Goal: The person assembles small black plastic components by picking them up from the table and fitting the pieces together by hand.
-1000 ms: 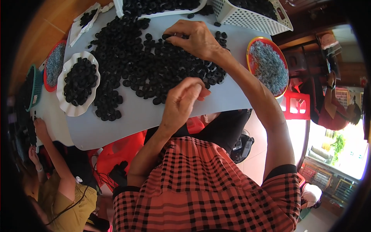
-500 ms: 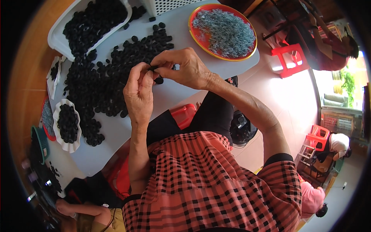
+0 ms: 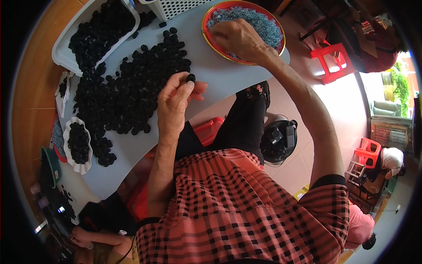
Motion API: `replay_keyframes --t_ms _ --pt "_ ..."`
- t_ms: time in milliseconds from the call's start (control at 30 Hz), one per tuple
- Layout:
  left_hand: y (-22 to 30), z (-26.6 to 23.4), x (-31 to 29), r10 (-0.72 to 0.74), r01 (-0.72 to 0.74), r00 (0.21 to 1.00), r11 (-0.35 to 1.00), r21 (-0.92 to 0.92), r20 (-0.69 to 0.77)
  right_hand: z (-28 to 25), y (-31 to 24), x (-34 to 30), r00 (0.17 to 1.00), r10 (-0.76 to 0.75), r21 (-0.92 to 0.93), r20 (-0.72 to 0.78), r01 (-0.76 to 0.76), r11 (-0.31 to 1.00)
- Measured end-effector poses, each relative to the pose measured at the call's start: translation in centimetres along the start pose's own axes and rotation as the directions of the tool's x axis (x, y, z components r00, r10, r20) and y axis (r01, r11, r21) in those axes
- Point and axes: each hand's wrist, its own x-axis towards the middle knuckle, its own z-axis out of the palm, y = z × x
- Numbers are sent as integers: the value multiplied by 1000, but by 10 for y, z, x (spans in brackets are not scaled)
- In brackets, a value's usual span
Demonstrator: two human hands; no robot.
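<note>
My left hand (image 3: 172,103) is closed, pinching a small round black plastic piece (image 3: 190,78) upright between thumb and forefinger, above the table's near edge. A wide spread of similar black pieces (image 3: 127,94) lies to its left. My right hand (image 3: 241,39) is at the left part of a red round tray (image 3: 206,31) with a yellow rim. That tray holds a heap of tiny silvery metal pieces (image 3: 259,24), too small to tell their kind. The right fingers bend down toward the tray, and their tips are blurred and partly hidden.
A white bin (image 3: 59,55) of black pieces stands at the far left, beside a white perforated basket (image 3: 180,9). A scalloped white dish (image 3: 85,168) holds more at the left edge. Red stools (image 3: 327,66) stand on the floor; another person's arm (image 3: 103,237) shows at lower left.
My right hand has left the left hand and moved right and away to the red tray. The left hand has shifted slightly right, and the black piece now shows in its grip.
</note>
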Motion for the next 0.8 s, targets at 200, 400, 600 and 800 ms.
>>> replay_keyframes --t_ms 200,400,600,800 --pt "-2 5 -3 -30 30 999 999 -13 13 24 8 6 989 -31 -266 144 69 962" --pt "-1 1 -2 -1 2 999 1000 20 -43 12 -6 -2 984 -125 29 -126 130 991" --pt "-2 -10 -3 113 -104 990 989 101 -88 12 -66 -9 997 -2 489 82 -39 872" --pt "-2 -18 -4 150 -139 986 982 128 -78 25 -85 -11 990 86 610 108 -135 781"
